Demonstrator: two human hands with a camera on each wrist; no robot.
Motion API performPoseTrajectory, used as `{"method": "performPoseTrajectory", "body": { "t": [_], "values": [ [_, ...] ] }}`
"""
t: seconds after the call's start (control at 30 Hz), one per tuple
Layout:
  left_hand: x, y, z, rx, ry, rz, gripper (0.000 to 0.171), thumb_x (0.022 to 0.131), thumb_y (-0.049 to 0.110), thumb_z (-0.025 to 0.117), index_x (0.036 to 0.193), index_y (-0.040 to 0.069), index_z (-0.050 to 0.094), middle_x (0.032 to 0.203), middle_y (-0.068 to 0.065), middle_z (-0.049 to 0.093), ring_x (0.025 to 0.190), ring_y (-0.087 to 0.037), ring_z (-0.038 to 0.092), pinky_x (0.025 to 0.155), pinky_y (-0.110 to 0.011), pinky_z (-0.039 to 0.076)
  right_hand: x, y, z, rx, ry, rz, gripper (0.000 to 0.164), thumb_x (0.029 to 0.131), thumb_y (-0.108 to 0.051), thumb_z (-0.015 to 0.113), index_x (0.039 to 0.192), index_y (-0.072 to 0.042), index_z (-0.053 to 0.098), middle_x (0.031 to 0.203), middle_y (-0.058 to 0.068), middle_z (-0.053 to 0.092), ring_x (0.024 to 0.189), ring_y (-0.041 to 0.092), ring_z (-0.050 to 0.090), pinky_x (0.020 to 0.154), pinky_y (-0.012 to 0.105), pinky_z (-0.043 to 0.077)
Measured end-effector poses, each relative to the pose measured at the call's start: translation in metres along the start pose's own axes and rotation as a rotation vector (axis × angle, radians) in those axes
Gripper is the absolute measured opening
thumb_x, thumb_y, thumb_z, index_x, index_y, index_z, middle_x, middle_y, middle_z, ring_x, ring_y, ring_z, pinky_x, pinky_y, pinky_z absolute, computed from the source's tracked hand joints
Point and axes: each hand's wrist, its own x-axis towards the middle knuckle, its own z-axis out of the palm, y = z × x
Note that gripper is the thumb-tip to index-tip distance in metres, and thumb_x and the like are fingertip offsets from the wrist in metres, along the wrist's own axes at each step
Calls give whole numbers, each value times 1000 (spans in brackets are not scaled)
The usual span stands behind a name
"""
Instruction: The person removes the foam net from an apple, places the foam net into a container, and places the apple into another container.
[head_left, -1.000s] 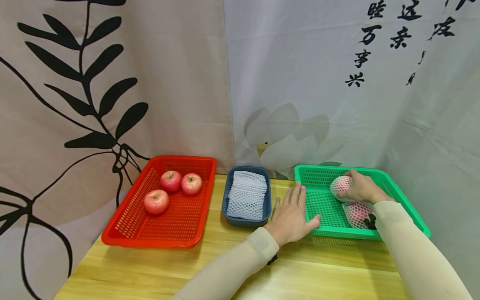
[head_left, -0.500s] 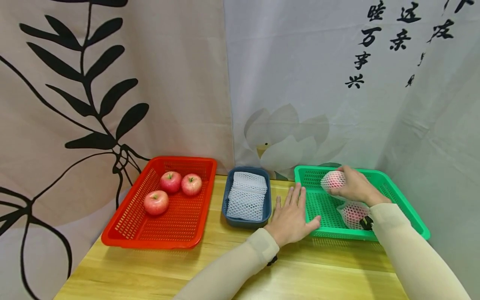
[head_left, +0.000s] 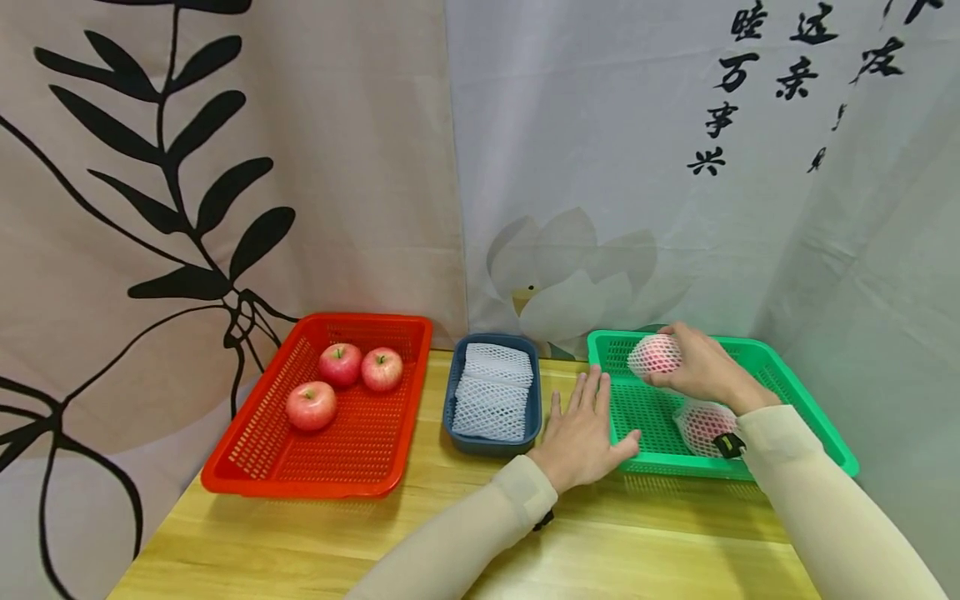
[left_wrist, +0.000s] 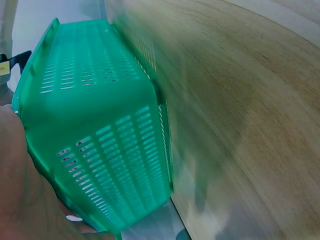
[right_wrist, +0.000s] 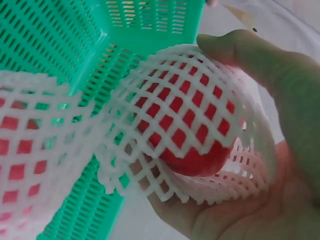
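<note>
Netted fruit [head_left: 655,354] over green basket [head_left: 675,465], gripped between thumb and fingers of right hand [head_left: 701,364]. Second netted fruit [head_left: 703,427] in basket, below right wrist. Left hand [head_left: 577,446] at basket's left rim, fingers straight, thumb apart. Blue tub [head_left: 491,447] left of it, holding white foam nets [head_left: 493,392]. Farther left, red basket [head_left: 322,454] with three bare apples [head_left: 312,406].

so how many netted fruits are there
2: one fruit in the right hand, the other fruit in the green basket, partly hidden by the black wristband. More could be hidden behind the right sleeve.
</note>
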Motion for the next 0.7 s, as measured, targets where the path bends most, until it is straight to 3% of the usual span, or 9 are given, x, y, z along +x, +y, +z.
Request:
{"method": "performPoseTrajectory", "body": {
  "t": [0.7],
  "values": [
    [0, -1, 2, -10, 18, 2, 100, 115, 79, 36, 189, 16, 10, 199, -4, 4, 186, -30, 15, 142, -74, 30, -24, -31, 6, 29, 39, -41, 94, 103, -46, 91, 167, 5, 45, 151, 35, 67, 131, 52, 71, 103, 72, 63]
  ]
}}
